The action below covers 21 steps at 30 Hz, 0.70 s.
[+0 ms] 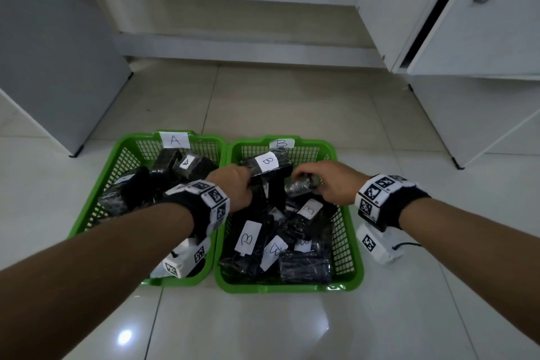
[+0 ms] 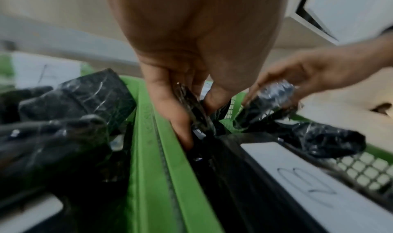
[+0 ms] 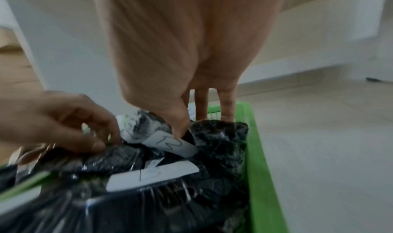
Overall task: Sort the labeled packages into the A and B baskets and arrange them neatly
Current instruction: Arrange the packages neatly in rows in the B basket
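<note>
Head view shows two green baskets side by side on a tiled floor (image 1: 263,324): basket A (image 1: 96,207) on the left, basket B (image 1: 347,245) on the right, both holding black wrapped packages with white labels. Both hands reach into the far end of basket B. Left hand (image 1: 233,184) pinches the edge of a black package (image 1: 270,166) labelled B, fingers curled on its wrap. Right hand (image 1: 330,181) grips a small shiny package (image 1: 298,185) between thumb and fingers, above other B-labelled packages. White cabinets (image 1: 482,23) stand behind.
</note>
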Available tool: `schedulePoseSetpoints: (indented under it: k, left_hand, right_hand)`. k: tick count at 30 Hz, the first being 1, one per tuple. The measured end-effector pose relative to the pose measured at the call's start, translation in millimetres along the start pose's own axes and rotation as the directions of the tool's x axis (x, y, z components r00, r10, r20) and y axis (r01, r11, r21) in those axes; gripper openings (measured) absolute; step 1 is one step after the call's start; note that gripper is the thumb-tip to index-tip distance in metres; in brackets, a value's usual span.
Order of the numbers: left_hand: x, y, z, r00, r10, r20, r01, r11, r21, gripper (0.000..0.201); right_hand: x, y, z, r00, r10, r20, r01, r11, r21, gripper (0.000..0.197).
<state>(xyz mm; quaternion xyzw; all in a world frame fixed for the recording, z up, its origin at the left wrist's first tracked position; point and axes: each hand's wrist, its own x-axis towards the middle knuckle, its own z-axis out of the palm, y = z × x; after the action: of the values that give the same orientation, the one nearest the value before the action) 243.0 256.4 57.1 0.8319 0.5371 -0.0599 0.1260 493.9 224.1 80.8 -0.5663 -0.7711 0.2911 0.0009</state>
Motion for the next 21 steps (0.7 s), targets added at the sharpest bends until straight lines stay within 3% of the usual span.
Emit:
schedulePoseSetpoints:
  k: [3, 5, 9, 12, 16, 18, 21]
  left_hand:
    - [5, 14, -7, 0.997, 0.038, -0.064, -0.024, 0.979, 0.205, 0.031]
    - [12, 20, -13, 0.998, 0.051, -0.046, -0.038, 0.965, 0.259, 0.032]
    - [36, 16, -14, 0.999, -0.03, 0.033, 0.028, 0.999, 0.044, 0.04]
    - [45, 16, -12, 0.998, -0.025, 0.063, 0.02, 0.997, 0.072, 0.043]
    - [44, 18, -20, 0.995, 0.094, 0.044, -0.103, 0.916, 0.387, 0.052]
    - [44, 16, -23, 0.996, 0.094, 0.001, -0.087, 0.921, 0.378, 0.059]
    - [50, 4, -16, 0.99, 0.125, -0.064, -0.109, 0.972, 0.209, 0.062]
  right_hand:
    - [-1, 9, -5, 0.989, 0.077, -0.128, -0.047, 0.975, 0.216, 0.054]
    - [-2, 12, -12, 0.964, 0.165, -0.207, -0.069, 0.911, 0.406, 0.051]
    - [-5, 11, -23, 0.913, 0.358, -0.193, -0.075, 0.616, 0.784, 0.044]
    - [-5, 13, -24, 0.89, 0.417, -0.183, -0.061, 0.507, 0.86, 0.042]
    - [-6, 13, -20, 0.888, 0.436, -0.144, -0.062, 0.424, 0.903, 0.036]
    - [-6, 10, -20, 0.89, 0.437, -0.131, -0.062, 0.402, 0.914, 0.034]
    - [-7, 4, -20, 0.898, 0.423, -0.123, -0.063, 0.4, 0.914, 0.031]
